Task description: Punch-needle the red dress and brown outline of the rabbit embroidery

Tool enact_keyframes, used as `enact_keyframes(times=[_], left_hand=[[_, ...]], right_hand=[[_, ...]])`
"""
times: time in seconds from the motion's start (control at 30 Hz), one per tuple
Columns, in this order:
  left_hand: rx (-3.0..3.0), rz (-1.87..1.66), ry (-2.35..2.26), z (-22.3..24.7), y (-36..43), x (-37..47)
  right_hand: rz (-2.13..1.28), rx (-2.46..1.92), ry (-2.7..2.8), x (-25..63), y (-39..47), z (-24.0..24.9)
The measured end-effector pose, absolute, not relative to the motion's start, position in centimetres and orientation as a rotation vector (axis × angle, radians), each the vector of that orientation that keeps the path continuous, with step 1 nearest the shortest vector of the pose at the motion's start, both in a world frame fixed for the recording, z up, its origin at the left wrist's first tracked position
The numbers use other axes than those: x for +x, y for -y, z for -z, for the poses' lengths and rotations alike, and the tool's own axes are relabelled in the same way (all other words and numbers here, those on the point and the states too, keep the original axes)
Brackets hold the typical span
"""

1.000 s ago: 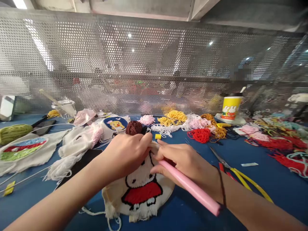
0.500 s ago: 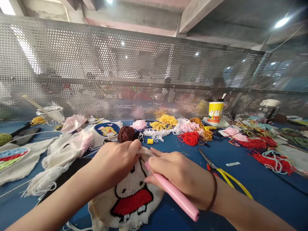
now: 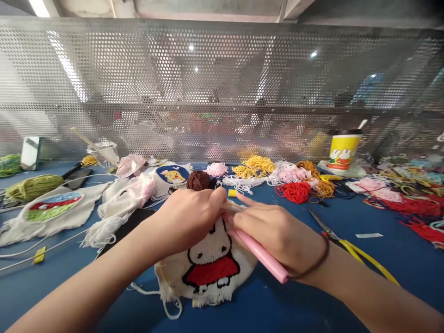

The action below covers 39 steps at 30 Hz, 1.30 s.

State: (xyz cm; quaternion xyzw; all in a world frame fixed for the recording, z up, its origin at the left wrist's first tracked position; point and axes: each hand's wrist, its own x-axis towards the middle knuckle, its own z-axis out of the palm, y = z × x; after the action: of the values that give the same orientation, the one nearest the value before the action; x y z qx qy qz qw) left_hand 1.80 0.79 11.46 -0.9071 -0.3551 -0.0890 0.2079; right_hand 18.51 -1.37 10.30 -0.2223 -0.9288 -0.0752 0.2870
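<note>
A round piece of cream cloth [image 3: 244,256] with frayed lower edges lies before me, worked with a white rabbit in a red dress [image 3: 215,272] outlined in black. My left hand [image 3: 192,212] is closed on its top edge, knuckles up. Across from it, my right hand [image 3: 274,231] wraps around a pink pen-shaped tool [image 3: 265,259], whose thick end points down toward me. The tool's front end is hidden by my fingers, close against the cloth's upper edge. Both hands nearly meet there.
Scissors with yellow handles [image 3: 354,249] lie open to the right. Behind are brown yarn [image 3: 198,180], red yarn [image 3: 293,192], yellow yarn [image 3: 258,165] and a yellow cup [image 3: 343,150]. Other embroidered cloths [image 3: 86,203] lie left. A perforated metal screen [image 3: 208,92] closes the back.
The view has turned left and tipped down, so everything sits farther right. My hands have drawn slightly closer together at the cloth's top edge, keeping their holds.
</note>
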Motion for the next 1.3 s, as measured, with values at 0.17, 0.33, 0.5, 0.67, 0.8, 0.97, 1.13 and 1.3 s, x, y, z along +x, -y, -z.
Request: enact_keyframes(times=[0.17,0.33,0.5,0.67,0.8,0.97,1.13,1.3], left_hand=[[-2.511,0.240,0.995,-11.6,-0.8,1.7],[-2.543,0.256,1.000,-11.5,-0.9,1.7],[-2.570,0.234,1.058,-11.3,-1.3,1.7],[-2.616,0.230,1.119,-11.2,-1.7,1.7],[-2.597,0.224,1.117,-11.0,-1.9,1.5],[-2.600,0.230,1.114,-10.8,-2.1,1.5],[-2.615,0.234,1.121,-10.7,-2.2,1.4],[-2.611,0.220,1.129,-10.7,-2.4,1.4]], right_hand=[[-0.084,-0.733,2.570,19.0,1.6,-11.0],[0.044,-0.712,2.461,18.2,1.0,-9.6],[0.254,-0.540,2.251,17.0,-0.3,-7.7],[0.238,-0.503,2.099,17.1,-0.4,-7.1],[0.177,-0.476,2.039,17.3,-0.4,-6.4],[0.210,-0.426,2.019,17.2,-0.4,-5.6],[0.335,-0.439,2.059,16.7,-0.5,-5.5],[0.361,-0.494,2.130,16.6,-0.5,-6.0]])
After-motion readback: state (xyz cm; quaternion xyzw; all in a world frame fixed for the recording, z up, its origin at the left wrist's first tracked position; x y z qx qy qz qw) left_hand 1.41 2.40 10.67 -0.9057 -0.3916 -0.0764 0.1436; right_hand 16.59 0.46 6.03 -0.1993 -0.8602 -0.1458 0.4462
